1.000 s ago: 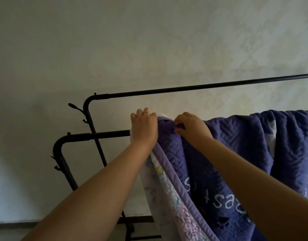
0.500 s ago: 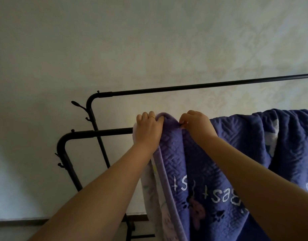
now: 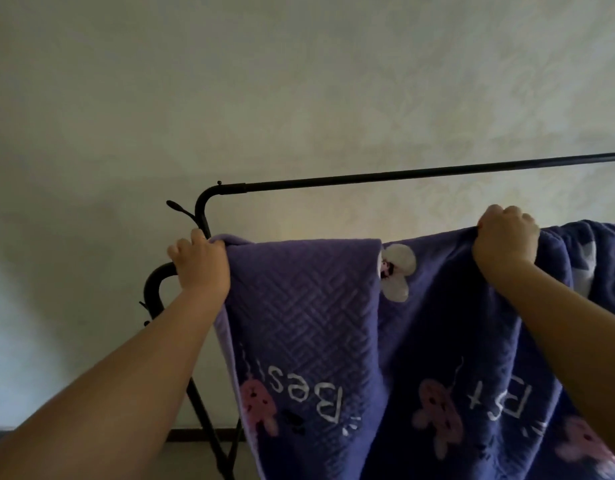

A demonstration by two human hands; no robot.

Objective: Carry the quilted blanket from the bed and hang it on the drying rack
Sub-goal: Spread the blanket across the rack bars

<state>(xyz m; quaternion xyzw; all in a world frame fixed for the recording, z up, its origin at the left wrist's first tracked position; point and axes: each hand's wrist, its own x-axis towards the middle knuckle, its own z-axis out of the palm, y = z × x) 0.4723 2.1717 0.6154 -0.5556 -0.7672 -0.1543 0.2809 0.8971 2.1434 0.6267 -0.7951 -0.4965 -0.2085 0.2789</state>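
Observation:
The purple quilted blanket point(image 3: 309, 306), printed with white letters and pink animal shapes, hangs over the near bar of the black drying rack point(image 3: 153, 282) and drops out of the bottom of the view. My left hand point(image 3: 200, 263) grips its left top edge close to the bar's bent corner. Further right, my right hand point(image 3: 505, 242) is closed on the top fold of the blanket. The near bar itself is hidden under the cloth. The rack's far bar point(image 3: 403, 174) is bare.
A pale patterned wall point(image 3: 299, 81) stands right behind the rack. Small hooks point(image 3: 178, 206) stick out from the rack's left uprights. A dark skirting board point(image 3: 195, 434) runs along the floor at the bottom.
My hands have pulled apart along the bar, the left towards the rack's corner and the right further right. The bunched blanket is now spread wider, showing more of its print.

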